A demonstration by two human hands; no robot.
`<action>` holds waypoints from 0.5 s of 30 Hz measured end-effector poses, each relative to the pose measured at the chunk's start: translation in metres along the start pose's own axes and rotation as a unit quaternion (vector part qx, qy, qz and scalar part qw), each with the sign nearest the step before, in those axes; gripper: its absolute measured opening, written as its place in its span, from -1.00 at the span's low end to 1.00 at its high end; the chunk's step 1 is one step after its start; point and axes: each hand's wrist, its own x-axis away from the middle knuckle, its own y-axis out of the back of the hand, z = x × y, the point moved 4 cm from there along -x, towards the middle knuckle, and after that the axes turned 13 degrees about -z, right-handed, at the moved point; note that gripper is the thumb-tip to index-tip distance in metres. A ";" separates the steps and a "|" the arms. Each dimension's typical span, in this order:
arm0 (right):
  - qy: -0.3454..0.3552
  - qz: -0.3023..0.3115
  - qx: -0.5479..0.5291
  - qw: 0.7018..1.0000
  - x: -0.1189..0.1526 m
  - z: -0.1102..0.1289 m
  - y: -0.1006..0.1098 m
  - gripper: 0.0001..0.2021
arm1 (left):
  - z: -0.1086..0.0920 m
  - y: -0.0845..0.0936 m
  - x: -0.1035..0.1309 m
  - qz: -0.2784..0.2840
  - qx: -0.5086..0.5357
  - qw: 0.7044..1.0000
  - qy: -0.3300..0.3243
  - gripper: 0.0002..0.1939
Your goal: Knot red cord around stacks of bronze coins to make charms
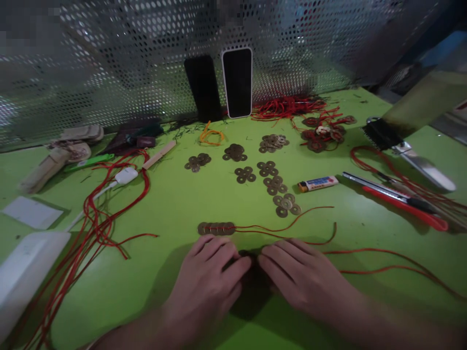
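From here can't tell if left hand (pixel 209 274) or right hand (pixel 304 272) has its grip clamped or loose, shadow between; strung coin row (pixel 216 229) lies on desk (pixel 164 194) just past left fingers, so a nudge could skew it.

single head-worn view, looking forward and down, close above both hands (pixel 209 279), green tabletop (pixel 164 214) stretching ahead

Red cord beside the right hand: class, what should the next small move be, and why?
Probably the left hand should steady the dark piece between the hands while the right hand gently draws in the red cord: its two strands run loosely rightward, and both hands flank the piece. It is too dark to identify.
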 end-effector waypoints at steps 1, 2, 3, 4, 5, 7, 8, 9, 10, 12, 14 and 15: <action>-0.001 0.003 0.001 1.000 0.000 0.000 -0.001 -0.70 | -0.001 0.000 -0.001 -0.001 -0.002 1.000 -0.002 -0.79; 0.000 0.007 0.001 1.000 0.001 0.000 -0.001 -0.70 | -0.001 0.000 -0.002 0.000 -0.002 1.000 -0.001 -0.77; 0.002 0.010 0.002 1.000 0.001 0.000 -0.002 -0.71 | -0.002 -0.001 -0.003 0.003 -0.001 1.000 0.003 -0.76; 0.003 0.013 0.004 1.000 0.002 0.001 -0.002 -0.71 | -0.003 -0.001 -0.004 0.008 0.002 1.000 0.008 -0.75; 0.005 0.015 0.005 1.000 0.002 0.001 -0.003 -0.72 | -0.003 -0.002 -0.005 0.015 0.005 1.000 0.015 -0.74; 0.005 0.013 0.007 1.000 0.002 0.001 -0.003 -0.73 | -0.004 -0.002 -0.007 0.024 0.012 0.999 0.023 -0.74; 0.006 0.013 0.009 1.000 0.003 0.001 -0.002 -0.73 | -0.004 -0.002 -0.008 0.026 0.012 0.999 0.026 -0.74; 0.007 0.014 0.012 1.000 0.004 0.000 -0.001 -0.73 | -0.004 -0.002 -0.009 0.027 0.013 0.999 0.025 -0.76; 0.008 0.016 0.014 1.000 0.005 0.000 -0.001 -0.73 | -0.004 -0.002 -0.009 0.027 0.013 0.999 0.023 -0.79; 0.004 0.024 0.022 0.999 0.011 -0.003 0.002 -0.75 | -0.004 -0.002 -0.009 0.025 0.015 0.999 0.019 -0.86; -0.006 0.030 0.030 0.999 0.019 -0.007 0.008 -0.78 | -0.004 -0.002 -0.007 0.029 0.020 0.999 0.015 -0.89; -0.012 0.033 0.035 0.999 0.025 -0.010 0.012 -0.79 | -0.003 -0.003 -0.006 0.032 0.023 0.999 0.015 -0.90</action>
